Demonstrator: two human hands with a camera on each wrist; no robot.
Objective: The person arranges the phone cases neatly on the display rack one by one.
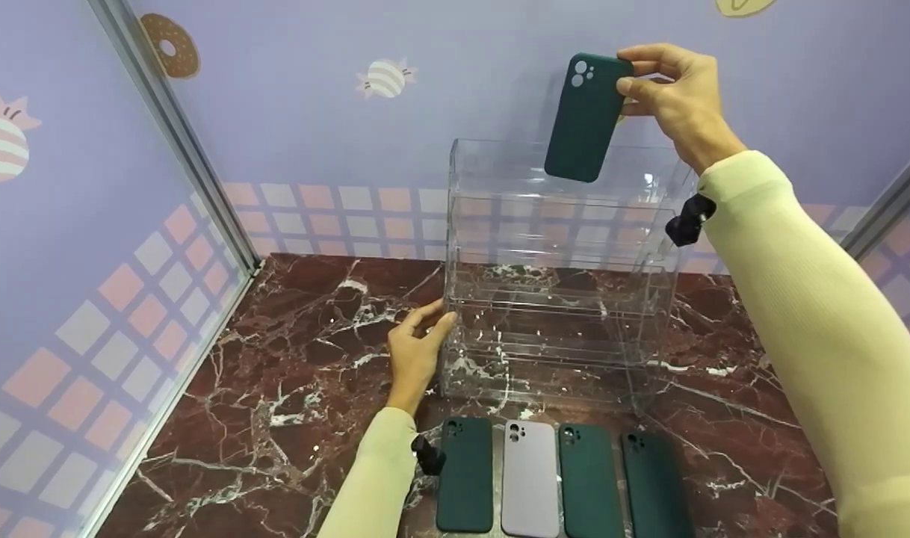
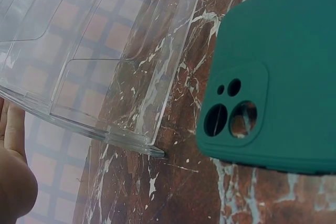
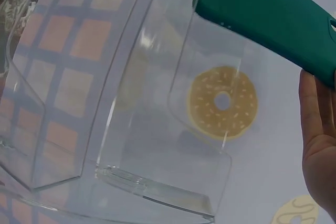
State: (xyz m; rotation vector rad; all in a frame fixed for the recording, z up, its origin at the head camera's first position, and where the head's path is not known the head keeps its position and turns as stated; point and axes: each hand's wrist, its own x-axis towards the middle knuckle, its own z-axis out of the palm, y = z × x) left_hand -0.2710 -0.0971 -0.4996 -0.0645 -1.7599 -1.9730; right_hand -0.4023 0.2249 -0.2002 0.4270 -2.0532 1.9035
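Note:
My right hand (image 1: 683, 93) pinches a dark green phone case (image 1: 586, 119) by its upper right edge, thumb in front and fingers behind. The case hangs slightly tilted over the top tier of a clear tiered display rack (image 1: 567, 302). In the right wrist view the green case (image 3: 268, 19) overlaps the rack's top. Lower down, my left hand (image 1: 418, 344) touches the rack's left side, fingers along its edge. The left wrist view shows part of that hand (image 2: 16, 166) beside the rack's clear side panel (image 2: 79, 124).
In front of the rack lie a dark green case (image 1: 465, 478), a pale lilac case (image 1: 530, 482), and two more green cases (image 1: 591, 482) in a row on the red marbled table (image 1: 291, 418). A purple patterned wall (image 1: 313, 112) stands behind; another panel rises at left.

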